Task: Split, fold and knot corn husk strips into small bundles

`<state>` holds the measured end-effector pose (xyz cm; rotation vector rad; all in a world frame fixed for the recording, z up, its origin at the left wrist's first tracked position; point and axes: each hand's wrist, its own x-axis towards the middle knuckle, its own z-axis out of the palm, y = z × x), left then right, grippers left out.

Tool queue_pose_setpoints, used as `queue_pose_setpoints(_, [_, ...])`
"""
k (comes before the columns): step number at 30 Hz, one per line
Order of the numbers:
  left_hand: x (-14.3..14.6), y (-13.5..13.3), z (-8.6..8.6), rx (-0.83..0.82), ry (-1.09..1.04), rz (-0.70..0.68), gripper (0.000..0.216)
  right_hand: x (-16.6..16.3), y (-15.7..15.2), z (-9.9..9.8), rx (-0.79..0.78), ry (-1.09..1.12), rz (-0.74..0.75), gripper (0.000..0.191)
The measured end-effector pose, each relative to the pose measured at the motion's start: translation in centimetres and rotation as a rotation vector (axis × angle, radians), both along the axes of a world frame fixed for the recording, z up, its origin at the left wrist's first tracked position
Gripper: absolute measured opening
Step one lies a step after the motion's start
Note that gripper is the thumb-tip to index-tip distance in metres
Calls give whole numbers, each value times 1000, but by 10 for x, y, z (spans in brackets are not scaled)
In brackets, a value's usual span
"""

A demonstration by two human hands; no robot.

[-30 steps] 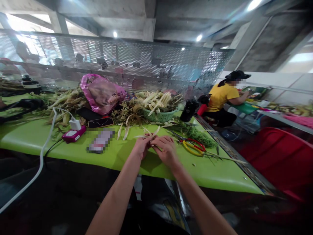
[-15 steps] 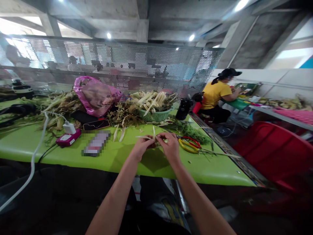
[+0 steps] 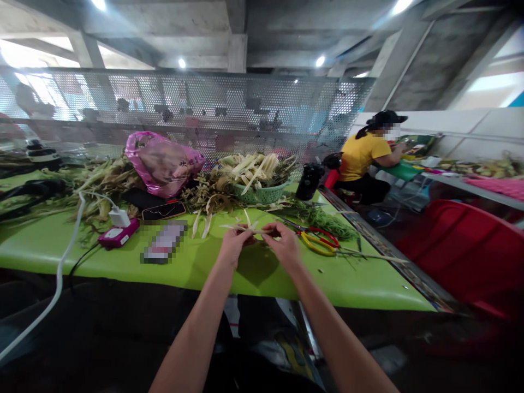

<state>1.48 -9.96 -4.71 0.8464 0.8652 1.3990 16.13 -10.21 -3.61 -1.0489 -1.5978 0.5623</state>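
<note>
- Half a second ago the fingertips nearly met; now the left hand [image 3: 233, 245] and right hand [image 3: 285, 244] have drawn slightly apart, a pale strip [image 3: 258, 232] running level between them.
- Both pinch it, over the green surface [image 3: 327, 286]; other strip ends poke up beside the left hand.
- I'd guess it's being straightened or folded, work unfinished.
- Scissors [image 3: 323, 240] lie untouched, right.

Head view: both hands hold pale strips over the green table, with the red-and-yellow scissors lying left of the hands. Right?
Wrong side: in the head view, the red-and-yellow scissors lie to the right of the left hand and right hand, which do hold pale strips over the green table.
</note>
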Motion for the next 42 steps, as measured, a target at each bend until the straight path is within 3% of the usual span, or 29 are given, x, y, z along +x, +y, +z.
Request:
queue_pose_setpoints(7, [3, 7, -8, 79, 147, 21, 14, -6, -6, 4, 53, 67, 81, 11])
queue_pose_setpoints(15, [7, 1, -7, 296, 379, -119, 6, -6, -4, 2, 132, 23, 12, 22])
queue_pose_setpoints(19, [9, 0, -5, 322, 314, -162, 8, -5, -4, 2, 105, 105, -23, 20])
queue_pose_setpoints(26, [8, 0, -3, 193, 139, -133, 27, -2, 0, 1, 55, 179, -2, 19])
queue_pose_setpoints(31, [9, -1, -1, 144, 116, -138, 33, 0, 6, -2, -144, 327, 109, 27])
queue_pose_setpoints(34, [9, -1, 1, 149, 120, -180, 34, 1, 8, -4, -171, 327, 139, 29])
queue_pose_setpoints(38, [9, 0, -1, 133, 135, -246, 35, 0, 4, -1, -109, 283, 92, 21])
queue_pose_setpoints(42, [9, 3, -9, 130, 217, -237, 28, -3, -5, 6, 157, -35, 43, 10])
